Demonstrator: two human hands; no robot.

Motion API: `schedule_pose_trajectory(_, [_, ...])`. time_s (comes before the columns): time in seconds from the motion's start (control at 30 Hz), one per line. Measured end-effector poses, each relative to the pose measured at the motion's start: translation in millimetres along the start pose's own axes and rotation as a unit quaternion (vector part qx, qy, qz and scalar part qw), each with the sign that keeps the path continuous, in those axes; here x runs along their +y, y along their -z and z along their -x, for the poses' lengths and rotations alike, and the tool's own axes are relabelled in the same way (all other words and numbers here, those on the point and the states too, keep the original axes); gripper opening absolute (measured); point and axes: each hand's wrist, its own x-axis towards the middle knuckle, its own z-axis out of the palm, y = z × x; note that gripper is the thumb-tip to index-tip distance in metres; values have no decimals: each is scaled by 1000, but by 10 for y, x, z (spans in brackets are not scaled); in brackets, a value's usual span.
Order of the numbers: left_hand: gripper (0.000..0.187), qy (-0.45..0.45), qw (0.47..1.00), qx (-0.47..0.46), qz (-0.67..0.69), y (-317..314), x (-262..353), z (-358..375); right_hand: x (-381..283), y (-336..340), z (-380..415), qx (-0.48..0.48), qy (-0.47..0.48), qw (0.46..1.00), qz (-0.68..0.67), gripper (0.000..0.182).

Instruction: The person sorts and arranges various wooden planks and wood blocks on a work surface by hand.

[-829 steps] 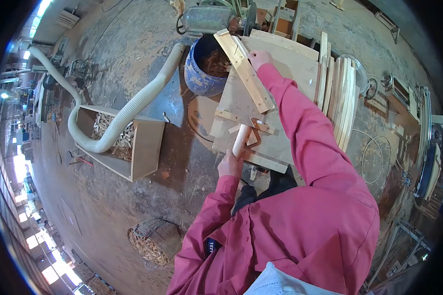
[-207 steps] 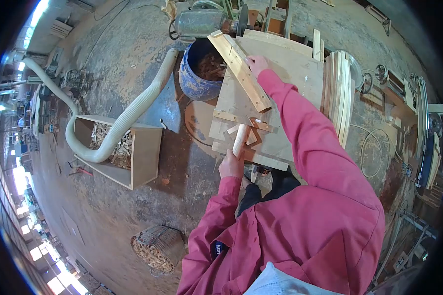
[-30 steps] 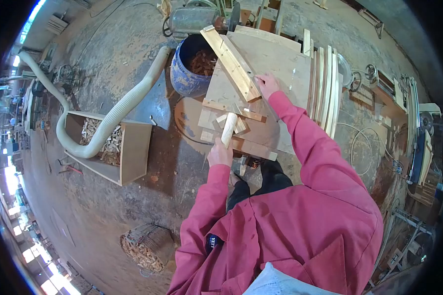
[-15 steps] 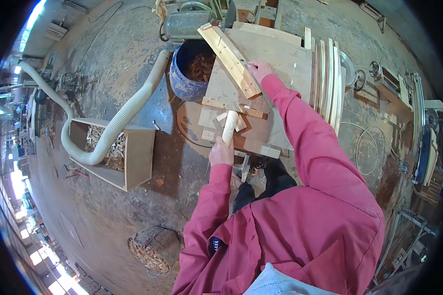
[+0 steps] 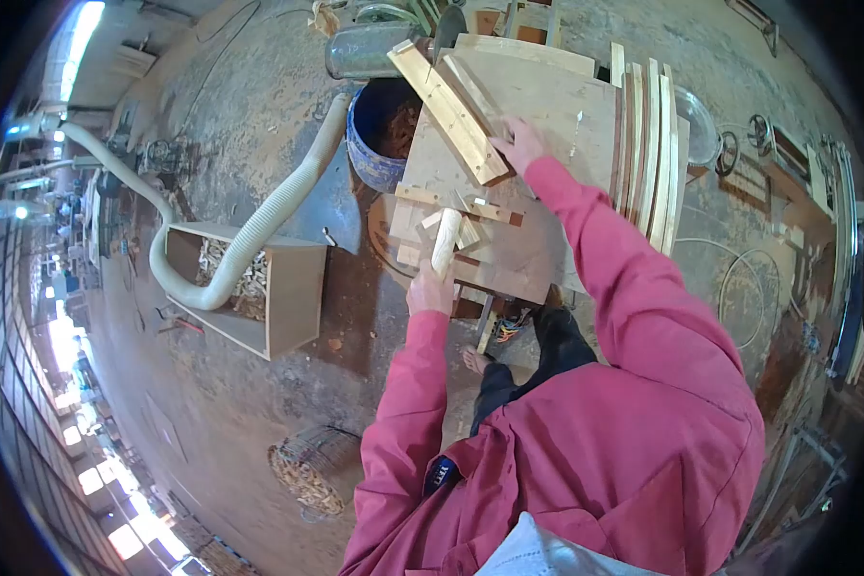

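My left hand (image 5: pixel 430 289) is closed around the lower end of a pale rounded wooden piece (image 5: pixel 445 236), over small wooden blocks at the near edge of the worktable (image 5: pixel 538 230). My right hand (image 5: pixel 521 146) is over the tabletop with its fingers apart. Its fingertips are beside the right edge of a long light board (image 5: pixel 448 113) that bears small dark marks and lies diagonally. A narrow wooden strip (image 5: pixel 471 86) lies just right of that board, its lower end close to my right hand.
Long curved wooden strips (image 5: pixel 652 154) lie along the table's right side. Left of the table are a blue bin (image 5: pixel 374 173) of shavings, a ribbed hose (image 5: pixel 283 208) and an open box (image 5: pixel 293 302) of scraps. A wire basket (image 5: pixel 314 470) stands on the floor.
My right hand's fingers have spread. A gap now shows between the upper part of the narrow strip and the board. The camera view has shifted slightly.
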Motion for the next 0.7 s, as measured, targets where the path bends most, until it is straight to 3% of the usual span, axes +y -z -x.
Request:
schedule_pose_trajectory(0.23, [45, -2, 1000, -11, -17, -21, -339, 331, -106, -89, 704, 25, -11, 1000, -1, 26])
schedule_pose_trajectory(0.37, [45, -10, 1000, 2, 14, -54, -670, 677, -446, -284, 703, -12, -5, 999, 30, 28])
schedule_pose_trajectory(0.5, [46, 3, 999, -24, 21, 18, -603, 608, -404, -511, 274, -19, -50, 998, 17, 29])
schedule_pose_trajectory(0.7, [50, 4, 999, -49, 9, 5, -559, 540, -509, -373, 234, -23, -58, 998, 13, 31])
